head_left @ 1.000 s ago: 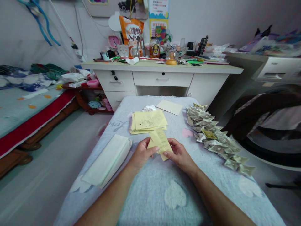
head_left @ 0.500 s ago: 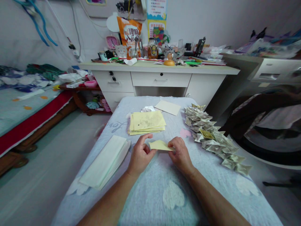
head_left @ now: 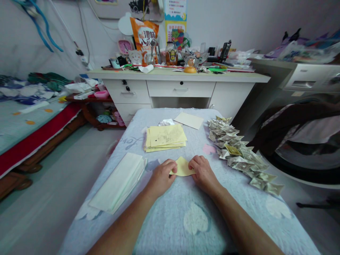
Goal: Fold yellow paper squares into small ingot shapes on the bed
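A small piece of yellow paper [head_left: 182, 168] is stretched between my two hands over the cloth-covered table. My left hand [head_left: 162, 177] pinches its left end, with the fingers curled over the edge. At the other end, my right hand [head_left: 203, 172] grips the paper between thumb and fingers. The sheet bows a little, and its top rises to a point. Just beyond my hands lies a stack of yellow paper [head_left: 166, 138] with dark drawing on the top sheet. A folded bundle of pale whitish paper [head_left: 119, 182] rests left of my left hand.
Rows of folded paper pieces [head_left: 239, 156] run along the table's right side. A cream sheet [head_left: 189, 120] and crumpled white paper [head_left: 166, 122] lie at the far end. Behind stands a cluttered white desk [head_left: 180, 88]; a washing machine [head_left: 300, 81] is at right, a bed [head_left: 37, 120] at left.
My left hand has closed its fingers onto the paper's left end; before, its index finger was raised. The paper has tilted and now shows a pointed top. The view has shifted slightly.
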A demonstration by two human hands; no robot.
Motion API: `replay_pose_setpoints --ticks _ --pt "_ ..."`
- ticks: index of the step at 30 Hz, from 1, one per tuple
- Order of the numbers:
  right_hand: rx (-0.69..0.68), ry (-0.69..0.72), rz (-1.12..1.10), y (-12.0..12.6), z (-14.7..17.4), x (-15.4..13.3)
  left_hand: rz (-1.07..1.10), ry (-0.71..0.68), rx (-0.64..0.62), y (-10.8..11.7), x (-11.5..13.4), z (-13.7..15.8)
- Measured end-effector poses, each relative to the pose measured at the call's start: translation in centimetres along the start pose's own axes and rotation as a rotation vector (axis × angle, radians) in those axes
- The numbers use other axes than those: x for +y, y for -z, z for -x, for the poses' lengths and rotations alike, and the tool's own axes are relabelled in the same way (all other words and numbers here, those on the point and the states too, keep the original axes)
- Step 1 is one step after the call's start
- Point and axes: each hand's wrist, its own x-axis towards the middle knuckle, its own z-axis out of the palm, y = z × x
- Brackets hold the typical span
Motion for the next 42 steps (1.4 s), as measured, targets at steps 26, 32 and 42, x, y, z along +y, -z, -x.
replay_pose_setpoints --ticks 26,32,42 --pt "-0.077 -0.058 -0.197 0.9 0.1 2.0 -0.248 0.131 -0.163 1.1 -0.6 0.1" --pt "-0.033 -0.15 -0.185 0.4 0.0 2.1 -0.309 0.157 -0.101 1.1 -1.0 0.0" --pt "0.02 -0.308 -0.101 -0.4 -0.5 1.5 -0.411 0.184 -0.019 0.7 -1.6 -0.4"
